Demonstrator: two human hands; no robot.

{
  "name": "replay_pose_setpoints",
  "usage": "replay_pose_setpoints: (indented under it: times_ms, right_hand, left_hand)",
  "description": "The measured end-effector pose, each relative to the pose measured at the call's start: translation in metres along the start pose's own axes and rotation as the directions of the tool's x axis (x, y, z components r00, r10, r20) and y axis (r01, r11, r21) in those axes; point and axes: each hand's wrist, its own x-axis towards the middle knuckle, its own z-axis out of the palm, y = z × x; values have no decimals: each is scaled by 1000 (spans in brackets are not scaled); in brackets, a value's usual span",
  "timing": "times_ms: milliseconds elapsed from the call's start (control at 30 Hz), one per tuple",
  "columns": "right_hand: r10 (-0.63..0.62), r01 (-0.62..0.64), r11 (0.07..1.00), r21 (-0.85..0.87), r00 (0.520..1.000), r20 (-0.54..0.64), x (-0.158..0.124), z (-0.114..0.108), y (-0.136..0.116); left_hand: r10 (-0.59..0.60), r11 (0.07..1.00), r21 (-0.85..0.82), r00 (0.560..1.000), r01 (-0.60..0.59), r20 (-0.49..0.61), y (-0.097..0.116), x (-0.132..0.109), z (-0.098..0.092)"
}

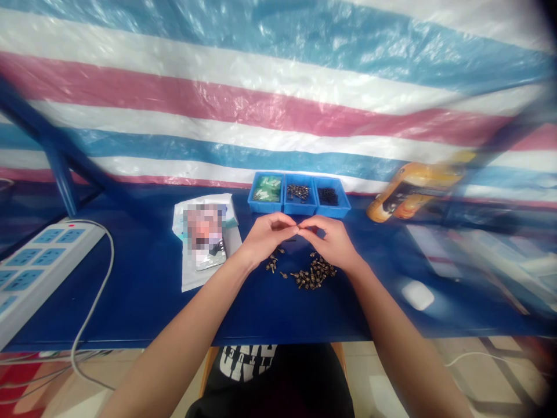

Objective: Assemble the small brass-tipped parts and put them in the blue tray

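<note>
Two bare hands, left hand (266, 239) and right hand (325, 241), pinched narrow, tips meeting; anything held too small to tell. Loose small threaded fasteners (315, 274) lie scattered just below on blue tabletop (143, 296); three blue plastic bins (298, 194) sit beyond. Risk: slippery grip drops tiny part; dropped part scatters loose pile

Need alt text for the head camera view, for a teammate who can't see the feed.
The left hand and right hand meet at the fingertips, apparently pinching a small dark part above a loose scatter of small brass-and-black fittings on a blue workbench. Three blue bins of small parts stand just beyond the hands.
</note>
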Motion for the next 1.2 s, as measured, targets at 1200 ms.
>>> replay_pose_setpoints:
  times_ms: [1200]
  right_hand:
    - [-86,85,994,-69,996,-13,1,5,-1]
  left_hand:
    - [-52,995,-85,999,50,-16,-2,1,-2]
